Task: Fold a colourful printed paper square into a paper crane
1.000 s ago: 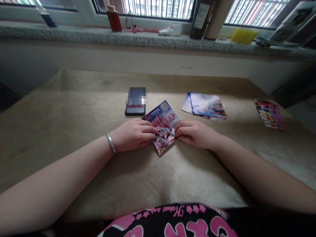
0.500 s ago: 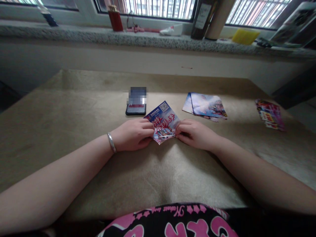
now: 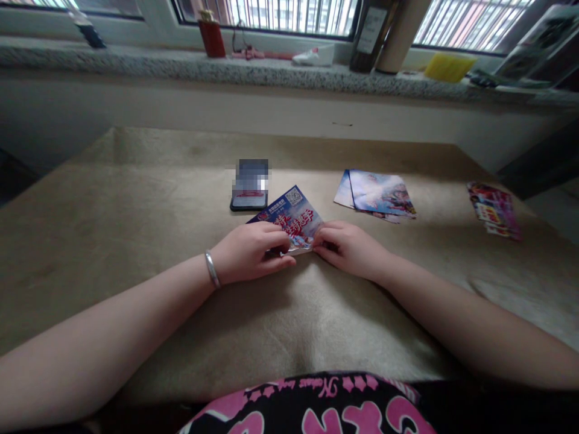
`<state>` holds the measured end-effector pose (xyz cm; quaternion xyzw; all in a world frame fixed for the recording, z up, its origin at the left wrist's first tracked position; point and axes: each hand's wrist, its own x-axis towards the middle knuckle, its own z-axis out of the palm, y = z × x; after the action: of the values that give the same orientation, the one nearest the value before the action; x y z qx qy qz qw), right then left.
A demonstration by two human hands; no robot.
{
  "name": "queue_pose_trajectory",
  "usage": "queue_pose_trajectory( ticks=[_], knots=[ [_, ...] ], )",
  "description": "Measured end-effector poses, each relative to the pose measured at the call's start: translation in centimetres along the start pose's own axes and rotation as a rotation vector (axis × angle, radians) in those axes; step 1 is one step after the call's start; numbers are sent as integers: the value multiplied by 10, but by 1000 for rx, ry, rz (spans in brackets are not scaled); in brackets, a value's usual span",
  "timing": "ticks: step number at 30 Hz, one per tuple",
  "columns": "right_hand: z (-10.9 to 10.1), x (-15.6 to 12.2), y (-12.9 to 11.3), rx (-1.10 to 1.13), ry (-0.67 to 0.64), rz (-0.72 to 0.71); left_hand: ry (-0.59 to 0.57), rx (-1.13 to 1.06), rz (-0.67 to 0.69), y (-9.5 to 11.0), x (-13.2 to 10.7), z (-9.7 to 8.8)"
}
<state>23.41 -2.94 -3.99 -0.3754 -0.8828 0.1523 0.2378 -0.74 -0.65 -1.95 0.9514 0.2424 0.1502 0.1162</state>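
Observation:
A square printed leaflet (image 3: 294, 220), blue with red lettering and a QR code at its top corner, is turned corner-up on the table. Its near corner is turned up, making a straight lower edge. My left hand (image 3: 253, 250), a silver bangle on its wrist, lies over the leaflet's left part with curled fingers on the paper and the thumb at the lower edge. My right hand (image 3: 346, 247) pinches the right end of that edge between thumb and fingers. Part of the leaflet is hidden beneath my left hand.
A phone (image 3: 249, 187) lies just beyond the leaflet. To the right are several printed sheets (image 3: 382, 193) and, farther off, a red and purple printed stack (image 3: 493, 211). Behind the table (image 3: 149, 175), a granite sill (image 3: 271, 71) carries a red bottle (image 3: 210, 36) and a yellow block (image 3: 450, 66).
The leaflet's near corner, which pointed toward me, is now folded up. My left hand has slid right along the lower edge, its thumb extended; my right hand has shifted slightly left.

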Motion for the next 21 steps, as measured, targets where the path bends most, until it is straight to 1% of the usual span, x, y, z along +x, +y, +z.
queue_pose_trajectory(
  ticks=[6,10,12,14,18,21],
  knots=[
    [-3,-1,1,1,-13,-13,1,-73,-167,1,-2,3],
    [-5,-3,2,-74,21,-5,-40,-145,-322,1,1,2],
    [-6,-3,2,-109,16,14,-49,-142,-370,1,3,2],
    [-6,-3,3,-128,17,20,-41,-108,-366,0,4,2],
    [-5,-3,7,-136,15,-22,-13,-6,-299,-2,5,4],
    [-4,-3,9,-111,-4,-32,7,39,-307,-3,5,6]
  ],
)
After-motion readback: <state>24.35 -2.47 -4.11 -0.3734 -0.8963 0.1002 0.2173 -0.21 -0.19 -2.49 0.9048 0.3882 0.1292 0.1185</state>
